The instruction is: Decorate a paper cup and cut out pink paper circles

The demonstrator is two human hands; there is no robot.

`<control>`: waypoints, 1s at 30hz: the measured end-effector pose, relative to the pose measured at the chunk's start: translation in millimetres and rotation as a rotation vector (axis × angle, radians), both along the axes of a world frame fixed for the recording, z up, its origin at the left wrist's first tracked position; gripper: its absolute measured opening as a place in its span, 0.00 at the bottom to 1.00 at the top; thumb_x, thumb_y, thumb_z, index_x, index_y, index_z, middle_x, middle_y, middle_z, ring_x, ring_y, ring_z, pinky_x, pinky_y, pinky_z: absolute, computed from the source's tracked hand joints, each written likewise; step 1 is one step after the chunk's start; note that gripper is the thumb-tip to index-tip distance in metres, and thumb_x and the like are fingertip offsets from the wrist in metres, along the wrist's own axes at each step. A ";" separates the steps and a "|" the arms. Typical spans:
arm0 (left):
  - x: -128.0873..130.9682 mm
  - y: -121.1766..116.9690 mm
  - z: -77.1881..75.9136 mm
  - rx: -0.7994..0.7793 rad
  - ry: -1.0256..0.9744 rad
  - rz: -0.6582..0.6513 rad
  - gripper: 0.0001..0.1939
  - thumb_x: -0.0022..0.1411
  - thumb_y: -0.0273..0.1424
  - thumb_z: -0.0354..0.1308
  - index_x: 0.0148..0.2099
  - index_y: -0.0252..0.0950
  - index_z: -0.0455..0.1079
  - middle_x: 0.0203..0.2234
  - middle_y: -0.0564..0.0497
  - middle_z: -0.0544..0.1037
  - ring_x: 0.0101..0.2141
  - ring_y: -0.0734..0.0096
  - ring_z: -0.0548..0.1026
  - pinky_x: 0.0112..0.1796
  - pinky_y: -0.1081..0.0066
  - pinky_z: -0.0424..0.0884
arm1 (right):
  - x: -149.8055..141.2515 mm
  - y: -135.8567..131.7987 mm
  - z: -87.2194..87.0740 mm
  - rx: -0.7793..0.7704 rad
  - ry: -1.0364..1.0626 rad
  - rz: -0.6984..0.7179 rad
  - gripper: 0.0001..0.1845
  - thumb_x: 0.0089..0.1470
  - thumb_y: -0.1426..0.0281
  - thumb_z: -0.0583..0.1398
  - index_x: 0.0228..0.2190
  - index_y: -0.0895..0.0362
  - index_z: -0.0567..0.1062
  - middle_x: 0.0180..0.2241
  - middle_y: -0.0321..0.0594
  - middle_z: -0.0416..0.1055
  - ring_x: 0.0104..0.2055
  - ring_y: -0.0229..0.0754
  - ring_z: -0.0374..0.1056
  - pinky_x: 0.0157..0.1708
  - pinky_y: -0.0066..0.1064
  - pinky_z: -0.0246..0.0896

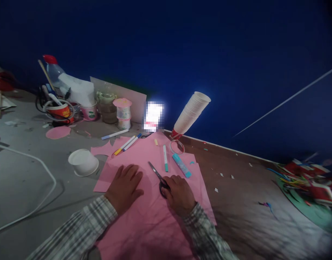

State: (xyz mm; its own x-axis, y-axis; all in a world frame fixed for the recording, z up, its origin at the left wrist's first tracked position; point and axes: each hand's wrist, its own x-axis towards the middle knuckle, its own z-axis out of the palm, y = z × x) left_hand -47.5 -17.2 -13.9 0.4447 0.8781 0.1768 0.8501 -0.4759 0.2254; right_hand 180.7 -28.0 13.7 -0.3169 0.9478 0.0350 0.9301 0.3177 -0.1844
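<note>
Pink paper sheets (pixel 144 220) lie stacked and overlapping in front of me. My left hand (pixel 126 187) rests on them with its fingers spread, holding nothing. My right hand (pixel 180 193) is closed round the black handles of a pair of scissors (pixel 155 171), whose blades point away and to the left, just above or on the paper. Past the blades lie a green-capped marker (pixel 165 158) and a turquoise box (pixel 181 165). A yellow marker (pixel 125 145) and a blue-capped marker (pixel 132 142) lie near the paper's far left part.
A white paper cup (pixel 83 162) sits left of the paper. A tall leaning cup stack (pixel 191 112) and a tape roll (pixel 177 147) are behind it. Jars, a red cup of tools (pixel 59 111) and a bright screen (pixel 153 115) line the blue wall. A white cable (pixel 50 169) curves at left.
</note>
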 end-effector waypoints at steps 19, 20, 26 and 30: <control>-4.6 -1.4 -19.0 0.084 -0.009 -0.016 0.34 0.57 0.53 0.55 0.59 0.38 0.66 0.59 0.39 0.68 0.59 0.47 0.62 0.59 0.46 0.54 | -21.2 62.4 -4.4 0.020 0.014 -0.308 0.21 0.56 0.69 0.57 0.51 0.59 0.70 0.44 0.50 0.76 0.39 0.51 0.74 0.32 0.34 0.63; -5.2 -0.8 -19.6 0.103 -0.012 -0.021 0.34 0.57 0.53 0.55 0.59 0.37 0.66 0.59 0.39 0.69 0.59 0.47 0.62 0.58 0.46 0.54 | -19.3 63.7 -8.4 0.021 0.015 -0.326 0.21 0.55 0.70 0.57 0.52 0.58 0.69 0.43 0.49 0.76 0.39 0.50 0.75 0.32 0.34 0.63; -9.8 3.3 -23.6 0.207 -0.049 -0.079 0.30 0.60 0.51 0.53 0.57 0.36 0.68 0.56 0.39 0.71 0.57 0.47 0.64 0.56 0.46 0.57 | -3.1 68.2 -35.8 0.169 0.285 -0.358 0.23 0.54 0.72 0.53 0.52 0.60 0.67 0.37 0.45 0.78 0.36 0.46 0.74 0.33 0.32 0.66; -13.4 6.0 -26.3 0.189 -0.105 -0.063 0.21 0.62 0.41 0.55 0.54 0.38 0.70 0.56 0.42 0.72 0.57 0.52 0.66 0.57 0.51 0.59 | -4.4 69.0 -40.8 0.261 0.550 -0.244 0.23 0.53 0.71 0.51 0.51 0.62 0.66 0.26 0.37 0.72 0.29 0.43 0.71 0.30 0.32 0.65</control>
State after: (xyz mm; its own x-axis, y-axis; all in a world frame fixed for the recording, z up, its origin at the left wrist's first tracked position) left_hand -60.9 -11.2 -40.2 0.4680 0.7961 0.3836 0.7941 -0.5693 0.2127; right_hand 176.3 41.0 -27.1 0.0357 0.9285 0.3697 0.7729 0.2089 -0.5992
